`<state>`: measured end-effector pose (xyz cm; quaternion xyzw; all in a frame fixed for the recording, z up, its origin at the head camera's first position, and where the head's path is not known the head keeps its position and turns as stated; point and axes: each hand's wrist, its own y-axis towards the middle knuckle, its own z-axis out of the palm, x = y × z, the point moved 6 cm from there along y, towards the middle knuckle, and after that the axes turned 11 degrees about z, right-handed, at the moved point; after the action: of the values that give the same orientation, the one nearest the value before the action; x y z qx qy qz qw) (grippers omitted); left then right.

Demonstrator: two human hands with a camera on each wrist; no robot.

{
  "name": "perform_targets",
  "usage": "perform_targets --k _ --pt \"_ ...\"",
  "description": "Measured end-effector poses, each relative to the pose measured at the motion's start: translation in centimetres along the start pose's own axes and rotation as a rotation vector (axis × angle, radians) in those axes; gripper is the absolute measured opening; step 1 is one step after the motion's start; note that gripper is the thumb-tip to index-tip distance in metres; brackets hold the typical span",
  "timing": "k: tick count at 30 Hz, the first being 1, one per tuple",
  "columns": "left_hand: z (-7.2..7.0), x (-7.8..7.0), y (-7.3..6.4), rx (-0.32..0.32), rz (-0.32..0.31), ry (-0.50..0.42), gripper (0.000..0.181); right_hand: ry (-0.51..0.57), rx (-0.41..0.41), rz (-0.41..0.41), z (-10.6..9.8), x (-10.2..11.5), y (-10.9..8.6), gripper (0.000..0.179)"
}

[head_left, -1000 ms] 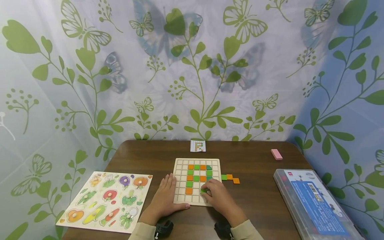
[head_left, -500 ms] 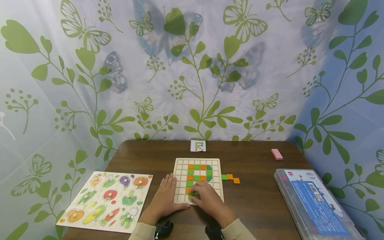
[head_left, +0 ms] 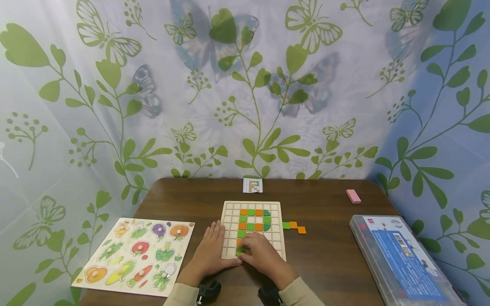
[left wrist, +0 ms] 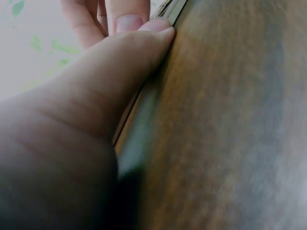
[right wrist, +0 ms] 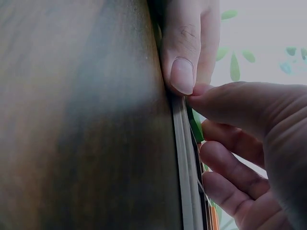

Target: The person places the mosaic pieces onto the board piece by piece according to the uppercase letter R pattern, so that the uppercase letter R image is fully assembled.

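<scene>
A wooden grid board lies on the table, its orange and green tiles forming a letter-like shape. At the lower end of the left column, the right hand pinches a green square tile over the board; the tile's edge shows in the right wrist view, beside the thumb. The left hand rests along the board's left side with straight fingers, its thumb lying by the front edge. In the left wrist view, that thumb reaches to the board's edge.
Right of the board lie a green tile and two orange tiles. A small pattern card is behind it. A vegetable puzzle board sits left, a clear plastic case right, and a pink block at the back right.
The right hand has moved left across the board with the green tile, from the right part to the bottom of the left column. The left hand has stayed in place.
</scene>
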<state>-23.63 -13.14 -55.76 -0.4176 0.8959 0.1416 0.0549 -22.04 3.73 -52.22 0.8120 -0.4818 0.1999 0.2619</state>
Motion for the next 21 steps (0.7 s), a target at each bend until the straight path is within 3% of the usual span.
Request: perform_targets --k 21 --pt "-0.03 0.05 -0.05 0.006 -0.008 -0.024 0.133 0.025 0.018 0.024 -0.13 -0.18 0.01 0.012"
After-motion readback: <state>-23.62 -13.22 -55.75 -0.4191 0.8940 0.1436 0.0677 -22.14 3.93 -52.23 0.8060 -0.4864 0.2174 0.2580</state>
